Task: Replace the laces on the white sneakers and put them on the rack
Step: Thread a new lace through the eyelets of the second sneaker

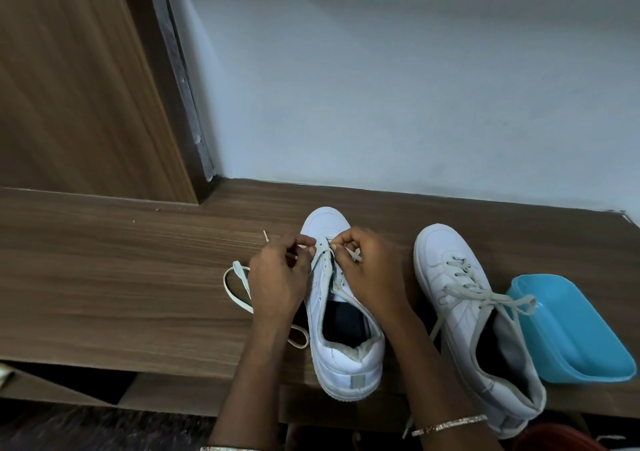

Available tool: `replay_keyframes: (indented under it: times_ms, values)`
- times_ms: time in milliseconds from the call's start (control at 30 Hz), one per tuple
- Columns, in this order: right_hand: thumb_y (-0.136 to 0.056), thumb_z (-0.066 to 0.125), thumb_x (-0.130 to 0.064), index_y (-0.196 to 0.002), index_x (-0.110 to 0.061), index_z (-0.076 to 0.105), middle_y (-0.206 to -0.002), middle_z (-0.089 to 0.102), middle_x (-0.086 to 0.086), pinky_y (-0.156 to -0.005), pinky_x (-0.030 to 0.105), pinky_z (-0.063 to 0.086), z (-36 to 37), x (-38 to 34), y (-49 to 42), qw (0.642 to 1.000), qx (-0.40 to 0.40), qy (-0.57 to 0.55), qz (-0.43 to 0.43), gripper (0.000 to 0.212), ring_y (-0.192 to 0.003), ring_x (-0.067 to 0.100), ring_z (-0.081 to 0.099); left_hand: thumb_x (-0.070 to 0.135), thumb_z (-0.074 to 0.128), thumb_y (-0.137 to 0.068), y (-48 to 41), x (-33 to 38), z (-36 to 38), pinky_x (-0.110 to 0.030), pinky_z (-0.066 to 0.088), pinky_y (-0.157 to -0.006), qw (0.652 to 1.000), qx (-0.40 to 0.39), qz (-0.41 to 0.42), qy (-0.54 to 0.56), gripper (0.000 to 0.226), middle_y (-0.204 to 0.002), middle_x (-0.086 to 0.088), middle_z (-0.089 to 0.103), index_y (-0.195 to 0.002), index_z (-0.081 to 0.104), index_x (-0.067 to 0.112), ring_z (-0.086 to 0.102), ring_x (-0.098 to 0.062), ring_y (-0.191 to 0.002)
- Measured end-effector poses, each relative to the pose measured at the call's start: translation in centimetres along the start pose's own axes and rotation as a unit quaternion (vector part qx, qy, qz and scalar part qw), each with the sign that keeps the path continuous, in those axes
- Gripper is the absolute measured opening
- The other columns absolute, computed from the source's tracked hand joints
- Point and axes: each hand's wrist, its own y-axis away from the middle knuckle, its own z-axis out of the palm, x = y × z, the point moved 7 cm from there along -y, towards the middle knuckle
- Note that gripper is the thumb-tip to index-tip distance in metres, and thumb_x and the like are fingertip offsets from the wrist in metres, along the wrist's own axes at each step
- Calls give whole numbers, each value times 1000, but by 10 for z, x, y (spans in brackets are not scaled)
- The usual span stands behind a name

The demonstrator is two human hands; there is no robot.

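A white sneaker (346,353) stands on the wooden top (138,295), toe pointing away from me. My left hand (277,277) pinches one side of a pale lace (239,288) near the front eyelets. The rest of that lace loops across the wood to the left. My right hand (367,274) pinches the other lace end at the same eyelets. A second white sneaker (464,305), laced with a grey lace (485,295), lies to the right, its heel over the front edge.
A light blue plastic tub (568,333) sits at the right end, touching the second sneaker's lace. A wooden door panel (86,87) rises at back left and a pale wall (415,87) behind. Below the front edge is a dark opening (69,378).
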Motion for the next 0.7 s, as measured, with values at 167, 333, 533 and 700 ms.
replay_keyframes:
  times_ms: [167,333,533,700]
  values:
    - [-89,69,-20,-81,-21,75,-74,70,-11,-69,25,52,5,13,-1,988,-19,-94,119,10,-73,3,66,17,74,-87,-1,-1,0,-5,37,-58,1000,0,1,19,14,-72,15,68,-90,78,30,63,1,-69]
    - [-90,70,-13,-79,-17,77,-71,73,-6,-68,23,54,9,18,1,966,-27,-184,180,13,-69,4,68,18,75,-87,-2,-5,1,-5,40,-60,999,1,-4,34,12,-75,15,71,-90,79,30,64,0,-70]
    - [-89,71,-15,-79,-18,77,-74,75,-4,-78,37,61,12,18,1,967,-21,-170,186,12,-75,12,72,23,77,-86,-2,-8,1,-10,44,-65,999,-4,-11,41,11,-80,16,74,-93,81,32,67,1,-74]
    - [-86,75,-17,-77,-20,78,-72,74,-6,-80,44,61,12,19,0,970,-1,-161,183,10,-73,12,72,24,77,-86,-3,-11,4,-22,50,-68,999,-8,-18,48,11,-83,17,75,-92,81,33,68,-1,-75]
